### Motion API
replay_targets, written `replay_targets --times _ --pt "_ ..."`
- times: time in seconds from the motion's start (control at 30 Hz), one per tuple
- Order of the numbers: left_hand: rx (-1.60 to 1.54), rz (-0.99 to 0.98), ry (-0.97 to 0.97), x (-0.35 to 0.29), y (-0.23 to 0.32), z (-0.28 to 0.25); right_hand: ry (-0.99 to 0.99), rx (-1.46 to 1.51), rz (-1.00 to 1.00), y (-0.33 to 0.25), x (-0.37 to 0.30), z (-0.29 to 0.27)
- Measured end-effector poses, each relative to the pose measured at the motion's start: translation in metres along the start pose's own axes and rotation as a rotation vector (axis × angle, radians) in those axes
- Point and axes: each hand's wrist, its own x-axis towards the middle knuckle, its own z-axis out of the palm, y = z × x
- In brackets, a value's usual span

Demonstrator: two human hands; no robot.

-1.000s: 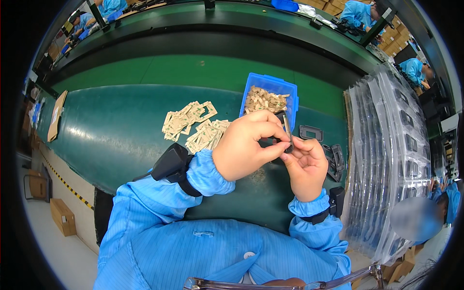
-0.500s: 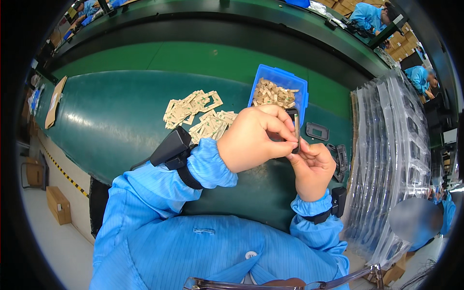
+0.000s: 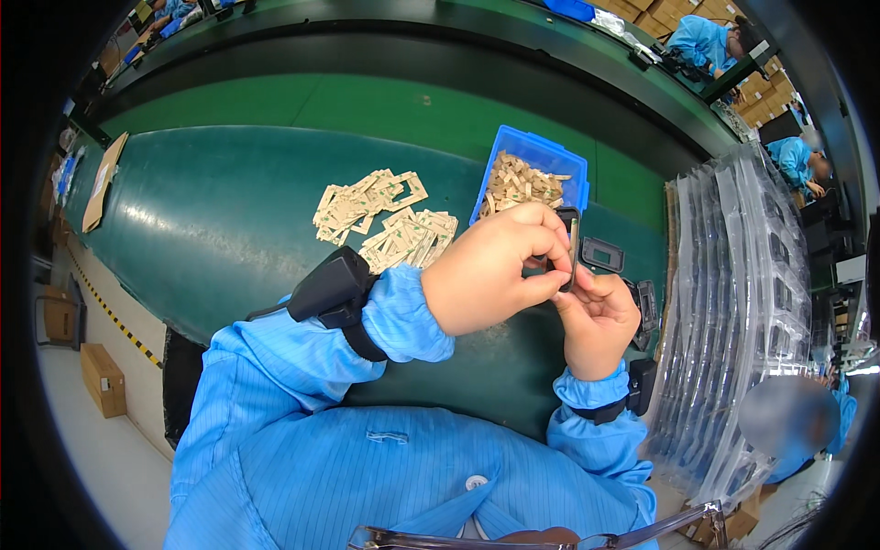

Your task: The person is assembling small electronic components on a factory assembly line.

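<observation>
Black plastic casing [image 3: 575,236] is pinched right of centre by left hand [image 3: 500,268] and right hand [image 3: 600,321], apparently unfinished. Beige paper cutouts [image 3: 350,207] are piled at centre; grey frame [image 3: 618,260], farther right, is left unheld.

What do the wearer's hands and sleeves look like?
Left hand and right hand: no gloves. Blue sleeves with fine darker stripes and gathered cuffs. Each wrist wears a black strap with a boxy black device.
</observation>
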Motion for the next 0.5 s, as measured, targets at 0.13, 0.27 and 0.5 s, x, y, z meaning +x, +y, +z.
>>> replay_targets --times 0.13,0.27,0.5 --pt "0.149 0.092 0.039 -0.001 0.004 0.003 -0.035 -0.010 -0.050 0.002 0.001 -0.002" --pt "0.252 0.137 0.059 0.005 0.003 -0.007 -0.031 -0.002 -0.031 0.001 0.004 -0.003" --pt "0.342 0.222 0.106 0.005 0.012 -0.009 -0.028 0.059 -0.012 0.003 0.004 -0.005"
